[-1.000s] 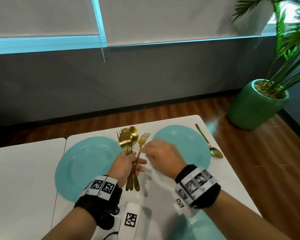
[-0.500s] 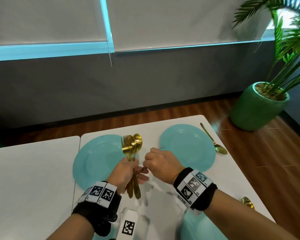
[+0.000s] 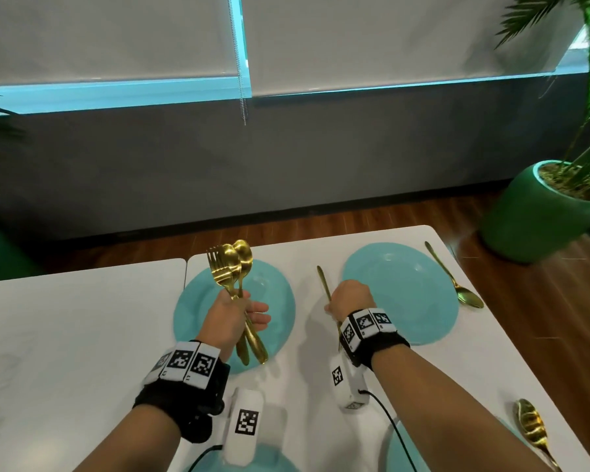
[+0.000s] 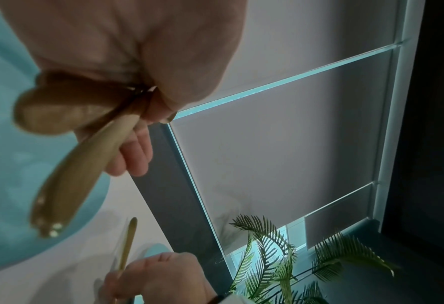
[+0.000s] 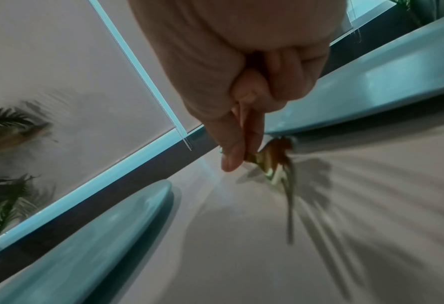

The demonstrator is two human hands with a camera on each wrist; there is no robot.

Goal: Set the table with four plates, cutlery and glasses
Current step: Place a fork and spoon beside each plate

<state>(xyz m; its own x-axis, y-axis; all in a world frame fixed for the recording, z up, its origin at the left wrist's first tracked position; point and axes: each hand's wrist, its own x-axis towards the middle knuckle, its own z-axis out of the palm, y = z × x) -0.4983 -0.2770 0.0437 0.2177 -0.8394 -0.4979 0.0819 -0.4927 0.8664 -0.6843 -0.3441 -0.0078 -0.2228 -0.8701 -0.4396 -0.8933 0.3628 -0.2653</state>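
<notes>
Above the far left teal plate (image 3: 198, 308), my left hand (image 3: 242, 311) grips a bundle of gold forks and spoons (image 3: 230, 267), heads up; their handles (image 4: 77, 164) hang below my fist. My right hand (image 3: 351, 299) pinches a single gold fork (image 3: 323, 284) low over the white table (image 3: 82, 335), in the gap between the two far plates. Its handle points away from me. The tines (image 5: 276, 162) are blurred close to the tabletop. A gold spoon (image 3: 457, 287) lies right of the far right plate (image 3: 399, 287).
Two near teal plates (image 3: 280, 461) (image 3: 406, 454) show at the bottom edge, partly under my arms. Another gold spoon (image 3: 530, 425) lies near the table's right edge. A seam (image 3: 185, 267) splits the two tabletops. A potted palm (image 3: 539, 212) stands on the floor to the right.
My right hand drew one fork out of the left hand's bundle and carried it right and down, into the gap between the far plates. The left hand kept the bundle.
</notes>
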